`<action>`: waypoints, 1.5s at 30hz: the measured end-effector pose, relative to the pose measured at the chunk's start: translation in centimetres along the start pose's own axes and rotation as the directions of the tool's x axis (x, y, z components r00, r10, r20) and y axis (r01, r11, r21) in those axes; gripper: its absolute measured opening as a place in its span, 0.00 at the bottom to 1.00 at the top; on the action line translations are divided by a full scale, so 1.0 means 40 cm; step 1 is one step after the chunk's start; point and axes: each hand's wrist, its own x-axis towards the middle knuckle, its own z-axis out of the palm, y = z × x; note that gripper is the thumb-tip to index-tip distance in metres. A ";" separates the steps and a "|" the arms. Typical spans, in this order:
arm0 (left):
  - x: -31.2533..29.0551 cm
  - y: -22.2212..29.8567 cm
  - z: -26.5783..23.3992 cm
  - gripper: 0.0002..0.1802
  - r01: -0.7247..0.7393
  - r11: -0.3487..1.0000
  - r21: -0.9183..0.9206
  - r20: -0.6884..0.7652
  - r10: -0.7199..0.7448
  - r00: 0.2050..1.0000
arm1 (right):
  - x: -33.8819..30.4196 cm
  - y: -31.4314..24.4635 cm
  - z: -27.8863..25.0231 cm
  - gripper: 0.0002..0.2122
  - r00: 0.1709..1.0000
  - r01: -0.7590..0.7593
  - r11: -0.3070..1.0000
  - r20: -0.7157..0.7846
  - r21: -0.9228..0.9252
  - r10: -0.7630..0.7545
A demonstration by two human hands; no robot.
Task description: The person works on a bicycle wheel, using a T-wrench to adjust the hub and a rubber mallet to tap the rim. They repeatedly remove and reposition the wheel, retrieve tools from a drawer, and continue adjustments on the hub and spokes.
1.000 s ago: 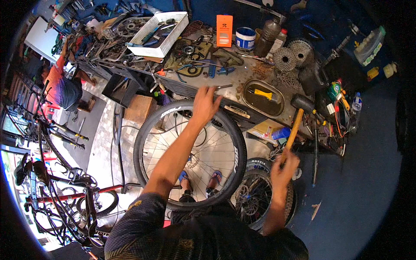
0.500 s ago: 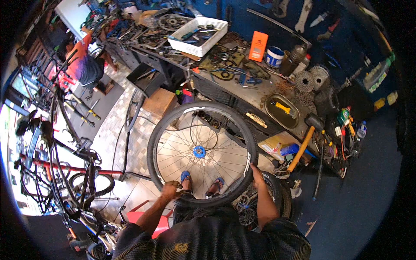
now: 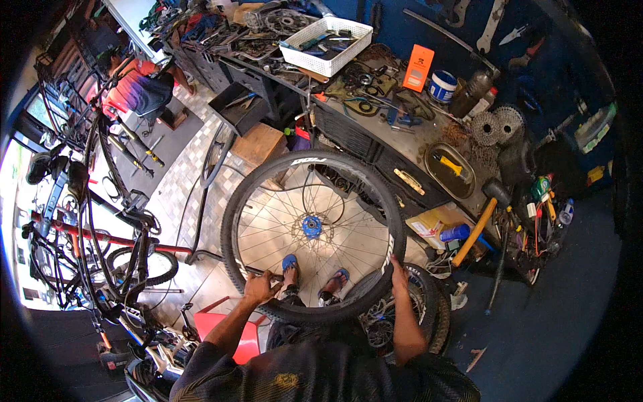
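A bicycle wheel with a black tyre, thin spokes and a blue hub is held up in front of my body. At its near left edge my left hand is closed round a thin dark bar, perhaps a tyre lever, which lies along the inner side of the rim. My right hand holds the tyre from its outer right side, fingers pointing away from me and partly hidden behind it. Through the spokes my feet in blue sandals show on the floor.
Along the back stands a cluttered workbench with a white basket, a metal tray and a mallet. Bicycles crowd the left, beside a red stool. More tyres lie near my right arm. Another person sits far left.
My view has shifted, so the bench appears farther right. The wheel looks slightly turned, its rim markings moved. My left hand is farther left along the rim, and the dark bar shows more plainly.
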 end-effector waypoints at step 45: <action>0.931 -0.345 0.049 0.39 0.481 0.270 -0.834 0.298 -0.513 0.805 | -0.107 -1.578 0.650 0.13 0.132 0.877 -0.178 0.580 -0.447 -0.804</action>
